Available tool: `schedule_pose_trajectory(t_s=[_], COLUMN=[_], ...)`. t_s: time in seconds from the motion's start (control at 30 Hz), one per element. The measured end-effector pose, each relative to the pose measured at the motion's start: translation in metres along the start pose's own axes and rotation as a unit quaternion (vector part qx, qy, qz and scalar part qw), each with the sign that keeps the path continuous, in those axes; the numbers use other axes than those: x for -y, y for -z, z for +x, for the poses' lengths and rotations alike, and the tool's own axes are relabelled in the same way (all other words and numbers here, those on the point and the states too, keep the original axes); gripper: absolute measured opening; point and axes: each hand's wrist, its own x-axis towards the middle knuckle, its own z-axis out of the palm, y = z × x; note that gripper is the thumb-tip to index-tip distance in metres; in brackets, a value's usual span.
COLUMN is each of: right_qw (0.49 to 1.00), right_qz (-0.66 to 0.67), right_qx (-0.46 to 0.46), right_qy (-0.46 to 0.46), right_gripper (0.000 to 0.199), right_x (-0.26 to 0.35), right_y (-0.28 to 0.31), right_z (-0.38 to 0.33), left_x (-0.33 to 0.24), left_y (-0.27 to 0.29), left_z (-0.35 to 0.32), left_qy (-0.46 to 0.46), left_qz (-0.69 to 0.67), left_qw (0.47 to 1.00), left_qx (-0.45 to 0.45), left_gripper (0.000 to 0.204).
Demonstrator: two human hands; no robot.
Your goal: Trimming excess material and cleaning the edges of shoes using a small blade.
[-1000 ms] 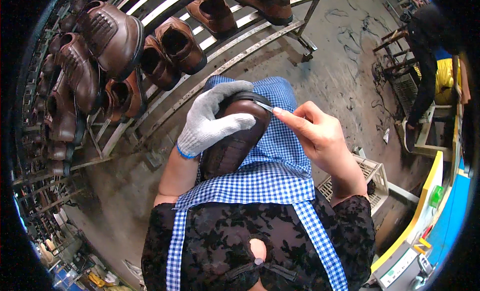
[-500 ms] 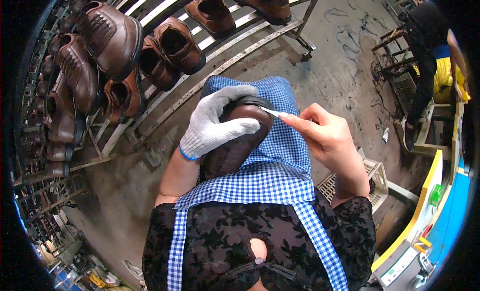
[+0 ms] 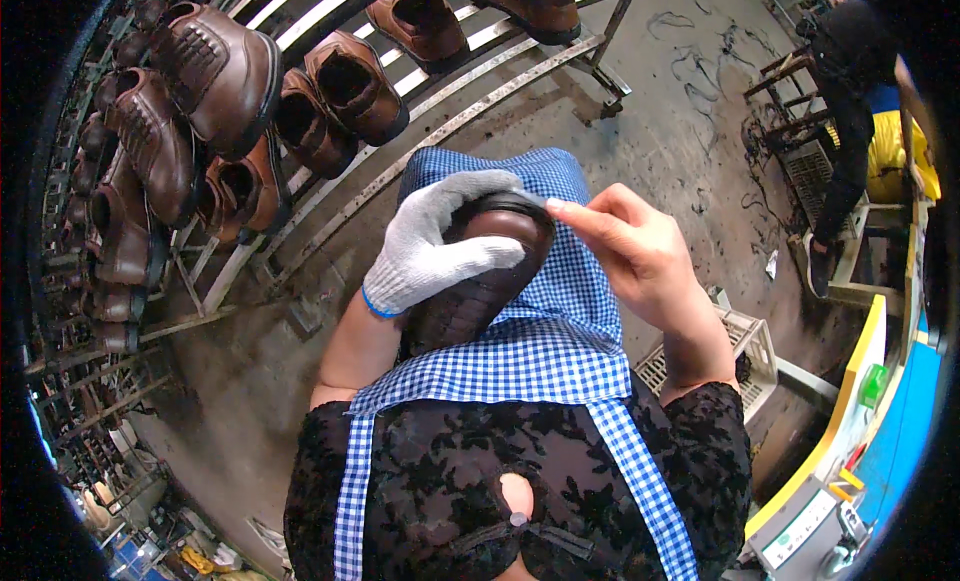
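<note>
A dark brown leather shoe (image 3: 482, 291) lies over my lap, its rounded toe with the black sole edge pointing away from me. My left hand (image 3: 432, 243), in a grey-white knit glove with a blue cuff, is closed around the toe, thumb across the upper and fingers over the sole side. My bare right hand (image 3: 637, 243) pinches a thin, pale, pointed blade (image 3: 533, 197) between thumb and forefinger. The blade lies against the black sole edge at the right of the toe; most of it is hidden by the fingers. Under the shoe is my blue-and-white checked apron (image 3: 565, 281).
At the upper left a metal rack (image 3: 470, 93) carries several brown shoes (image 3: 355, 86). A cream plastic crate (image 3: 750, 346) stands right of my right forearm. Farther right are a yellow-edged blue bench (image 3: 900, 421) and a person in black (image 3: 845, 111). Black strips litter the floor (image 3: 690, 131).
My right hand has shifted slightly up and left, bringing the blade along the sole edge, where less of it shows. The left hand and shoe have moved only a little to the right.
</note>
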Motion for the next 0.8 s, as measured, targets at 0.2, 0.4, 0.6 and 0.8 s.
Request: schedule_pose_trajectory(t_s=[0.2, 0.4, 0.6, 0.8], right_qw=[0.997, 0.959, 0.993, 0.864], right_qz=[0.065, 0.238, 0.093, 0.447], right_qx=[-0.028, 0.000, -0.056, -0.152], right_qy=[-0.009, -0.152, -0.039, -0.174], right_gripper=[0.041, 0.071, 0.109, 0.094], right_x=[-0.012, -0.041, -0.061, -0.051], right_y=[0.003, -0.015, -0.070, -0.054], right_z=[-0.009, -0.038, -0.064, -0.025], left_x=[-0.001, 0.001, 0.009, -0.021], left_y=[0.010, 0.033, 0.051, 0.045], left_z=[0.003, 0.021, 0.077, 0.078], left_qy=[-0.001, -0.110, -0.047, -0.056], left_qz=[0.039, -0.075, -0.402, -0.497], left_qw=[0.999, 0.980, 0.846, 0.847], left_qx=[0.000, -0.145, -0.349, -0.180], left_gripper=[0.057, 0.046, 0.029, 0.044])
